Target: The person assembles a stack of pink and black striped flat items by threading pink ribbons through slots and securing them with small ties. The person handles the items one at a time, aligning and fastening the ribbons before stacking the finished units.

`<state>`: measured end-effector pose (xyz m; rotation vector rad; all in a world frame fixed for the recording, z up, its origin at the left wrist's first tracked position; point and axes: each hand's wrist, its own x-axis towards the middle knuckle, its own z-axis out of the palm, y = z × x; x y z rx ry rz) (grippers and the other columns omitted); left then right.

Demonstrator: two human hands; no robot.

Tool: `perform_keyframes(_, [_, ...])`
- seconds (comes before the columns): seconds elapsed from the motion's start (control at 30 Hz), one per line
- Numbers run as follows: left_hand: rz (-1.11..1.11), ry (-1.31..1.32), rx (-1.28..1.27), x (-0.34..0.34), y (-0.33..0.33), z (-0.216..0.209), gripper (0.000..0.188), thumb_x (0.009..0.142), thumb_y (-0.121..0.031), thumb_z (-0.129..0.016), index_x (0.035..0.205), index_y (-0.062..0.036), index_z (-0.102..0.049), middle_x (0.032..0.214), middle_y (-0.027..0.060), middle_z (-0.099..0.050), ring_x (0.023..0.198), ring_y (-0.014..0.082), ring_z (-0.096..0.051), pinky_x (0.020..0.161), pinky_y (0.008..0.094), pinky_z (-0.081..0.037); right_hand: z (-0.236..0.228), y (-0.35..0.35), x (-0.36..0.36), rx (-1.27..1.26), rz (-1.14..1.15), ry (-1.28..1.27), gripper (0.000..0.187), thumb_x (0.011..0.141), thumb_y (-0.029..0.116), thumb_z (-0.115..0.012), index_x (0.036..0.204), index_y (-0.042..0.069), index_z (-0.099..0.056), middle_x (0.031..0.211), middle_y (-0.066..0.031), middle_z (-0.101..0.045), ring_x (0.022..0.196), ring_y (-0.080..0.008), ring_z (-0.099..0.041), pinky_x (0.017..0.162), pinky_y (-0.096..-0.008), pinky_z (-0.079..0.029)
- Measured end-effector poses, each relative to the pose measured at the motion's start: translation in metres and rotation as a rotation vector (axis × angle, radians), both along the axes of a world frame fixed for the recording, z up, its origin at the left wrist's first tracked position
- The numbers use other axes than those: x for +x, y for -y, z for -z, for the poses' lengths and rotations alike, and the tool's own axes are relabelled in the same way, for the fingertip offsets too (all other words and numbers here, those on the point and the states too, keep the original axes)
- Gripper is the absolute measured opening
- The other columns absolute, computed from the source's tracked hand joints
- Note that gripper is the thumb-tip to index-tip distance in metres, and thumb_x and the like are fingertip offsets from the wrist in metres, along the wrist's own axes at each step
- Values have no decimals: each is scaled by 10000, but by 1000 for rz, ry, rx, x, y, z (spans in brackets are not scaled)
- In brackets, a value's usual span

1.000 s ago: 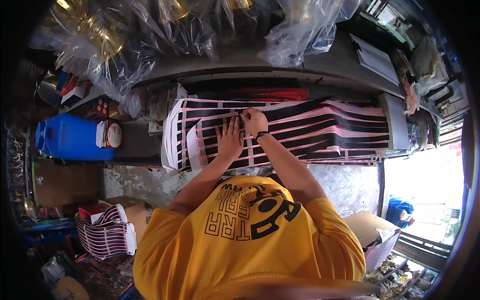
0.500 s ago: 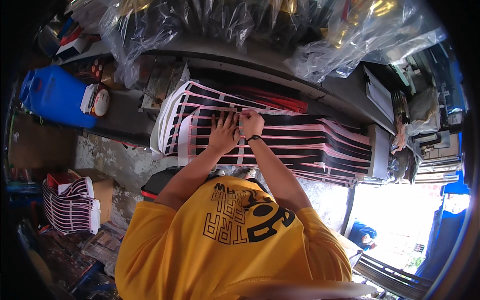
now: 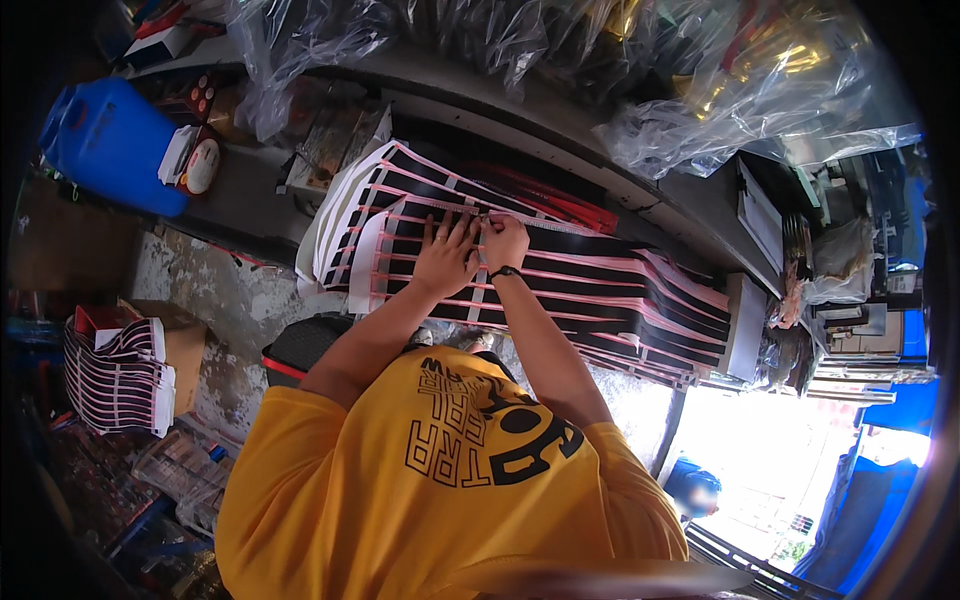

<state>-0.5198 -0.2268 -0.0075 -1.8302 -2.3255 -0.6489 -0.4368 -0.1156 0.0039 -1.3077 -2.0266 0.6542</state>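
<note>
A stack of long sheets with black bands and thin pink-white stripes (image 3: 575,289) lies across the bench in front of me. My left hand (image 3: 447,257) rests flat on the top sheet near its left end, fingers spread, a ring on one finger. Close beside it, my right hand (image 3: 504,244) is closed in a pinch against the sheet's upper part. What sits between those fingertips is too small and hidden to tell. A dark band circles my right wrist. Along the sheet's far edge, near both hands, runs a pale strip with fine marks.
Behind the sheets lie red strips (image 3: 565,207). A blue jug (image 3: 110,145) stands at the far left, and clear plastic (image 3: 700,130) hangs over the back. More striped sheets (image 3: 115,380) lean against a cardboard box (image 3: 188,350) at lower left. Another person (image 3: 692,488) shows outside, lower right.
The view has turned slightly, so the bench slopes more down to the right. Both hands stay at the same place on the sheet, the right still pinched.
</note>
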Motion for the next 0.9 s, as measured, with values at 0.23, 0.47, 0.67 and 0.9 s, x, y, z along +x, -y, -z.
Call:
perform_keyframes(0.23, [-3, 4, 22, 0, 0, 1, 604, 923, -361, -423, 1466, -98, -402, 1489, 137, -400, 1373, 377, -350, 1127, 643, -208, 10, -12, 4, -62, -112, -3, 119, 755, 121, -732, 842, 42, -713, 773, -114, -694, 722, -289, -662, 685, -371, -525])
perform_keyframes(0.47, [-15, 0, -34, 1, 0, 0, 589, 953, -344, -389, 1486, -95, -364, 1524, 124, -359, 1404, 365, -311, 1147, 622, -183, 10, -2, 24, -99, -130, -74, 116, 793, 136, -727, 836, 33, -697, 781, -99, -671, 663, -216, -636, 643, -335, -508])
perform_keyframes(0.67, [-37, -22, -113, 3, -1, -2, 562, 982, -344, -373, 1502, -132, -346, 1566, 86, -300, 1457, 355, -216, 1170, 584, -158, 8, 13, 41, -176, -133, -118, 105, 834, 128, -705, 875, 32, -693, 779, -76, -673, 644, -169, -630, 605, -305, -491])
perform_keyframes(0.9, [-48, 68, -66, 3, -2, -2, 526, 972, -328, -412, 1467, -151, -413, 1573, 76, -297, 1471, 383, -180, 1175, 569, -152, 10, 17, 51, -238, -130, -106, 109, 865, 130, -694, 894, 25, -686, 731, -42, -661, 601, -113, -597, 560, -277, -468])
